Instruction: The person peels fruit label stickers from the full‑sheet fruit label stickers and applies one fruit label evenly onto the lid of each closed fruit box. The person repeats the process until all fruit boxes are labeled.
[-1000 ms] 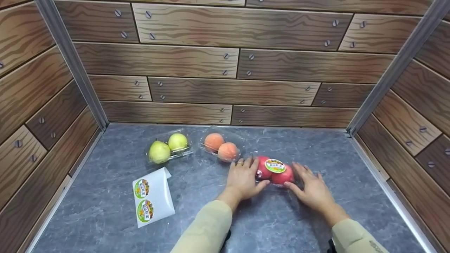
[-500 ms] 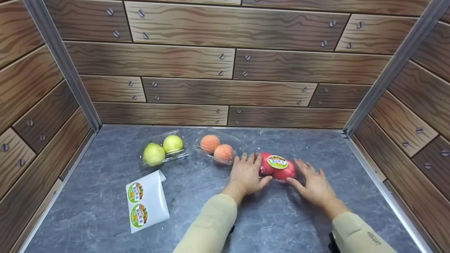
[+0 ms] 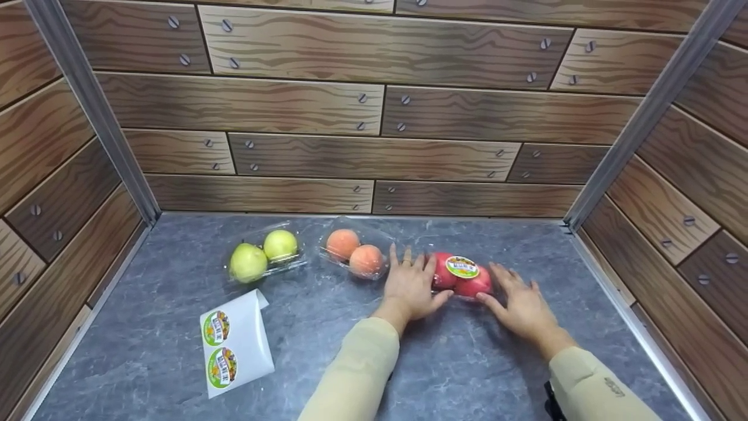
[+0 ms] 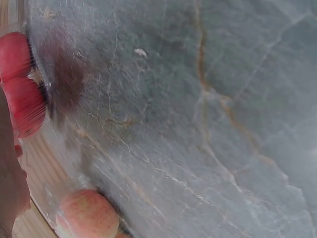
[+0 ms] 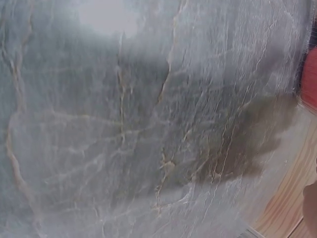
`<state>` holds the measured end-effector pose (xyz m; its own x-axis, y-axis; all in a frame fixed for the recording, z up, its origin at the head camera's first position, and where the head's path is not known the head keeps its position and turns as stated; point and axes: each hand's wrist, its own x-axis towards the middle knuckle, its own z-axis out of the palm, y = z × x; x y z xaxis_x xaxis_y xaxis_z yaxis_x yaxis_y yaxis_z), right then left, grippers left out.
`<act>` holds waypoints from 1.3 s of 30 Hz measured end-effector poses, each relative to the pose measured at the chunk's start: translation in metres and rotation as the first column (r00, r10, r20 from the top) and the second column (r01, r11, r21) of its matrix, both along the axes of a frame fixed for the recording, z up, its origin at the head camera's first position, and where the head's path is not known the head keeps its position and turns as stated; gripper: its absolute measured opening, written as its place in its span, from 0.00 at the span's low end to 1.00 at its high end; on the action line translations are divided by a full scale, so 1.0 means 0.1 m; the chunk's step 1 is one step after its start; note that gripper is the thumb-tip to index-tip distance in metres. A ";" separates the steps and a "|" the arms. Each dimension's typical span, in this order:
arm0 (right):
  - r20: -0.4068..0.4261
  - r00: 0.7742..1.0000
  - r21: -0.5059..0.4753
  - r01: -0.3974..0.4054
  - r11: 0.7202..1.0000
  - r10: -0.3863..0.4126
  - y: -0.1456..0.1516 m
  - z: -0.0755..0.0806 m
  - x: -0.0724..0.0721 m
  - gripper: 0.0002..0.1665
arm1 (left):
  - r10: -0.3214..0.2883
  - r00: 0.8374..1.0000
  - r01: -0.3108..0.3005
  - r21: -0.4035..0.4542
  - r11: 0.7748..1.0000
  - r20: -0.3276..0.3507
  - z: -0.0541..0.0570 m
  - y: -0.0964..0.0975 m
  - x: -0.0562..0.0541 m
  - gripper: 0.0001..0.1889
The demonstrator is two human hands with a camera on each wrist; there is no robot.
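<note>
A clear plastic box of red fruit (image 3: pixel 474 285), with a round green-rimmed sticker (image 3: pixel 462 267) on top, lies on the grey marbled table between both hands. My left hand (image 3: pixel 409 290) is at its left side, fingers spread and pointing away, thumb by the near edge. On the opposite side is my right hand (image 3: pixel 523 310), its fingers along the box's right end and its thumb near the front corner. The left wrist view catches the red fruit (image 4: pixel 22 101) and part of the left hand (image 4: pixel 12 183) at its edge; the right wrist view shows just a sliver of red fruit (image 5: pixel 310 82).
Two peaches (image 3: pixel 366 261) sit in a clear box left of my left hand. Farther left, another clear box holds two green pears (image 3: pixel 248 262). A white sheet (image 3: pixel 248 339) with two round stickers lies at the front left. Wood-patterned walls (image 3: pixel 304 155) enclose the table.
The head view has shifted a little. Against the other boxes, the red fruit box and both hands have moved slightly away and to the right. The left fingers are more spread.
</note>
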<state>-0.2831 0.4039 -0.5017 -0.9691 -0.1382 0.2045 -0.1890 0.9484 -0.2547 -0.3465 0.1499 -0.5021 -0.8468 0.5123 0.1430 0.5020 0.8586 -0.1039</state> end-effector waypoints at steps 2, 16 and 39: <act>0.006 1.000 -0.002 0.002 1.000 -0.002 0.02 -0.01 -0.01 0.50 | -0.002 1.000 0.002 0.006 1.000 0.001 -0.01 0.01 -0.01 0.50; -0.017 1.000 -0.018 -0.009 1.000 0.009 0.10 -0.07 -0.14 0.48 | 0.026 0.999 -0.027 0.033 0.999 0.034 -0.03 0.10 -0.11 0.50; 0.023 1.000 0.033 -0.002 0.999 0.001 0.27 0.06 -0.30 0.46 | 0.122 0.987 -0.128 0.062 0.990 0.103 0.02 0.44 -0.21 0.49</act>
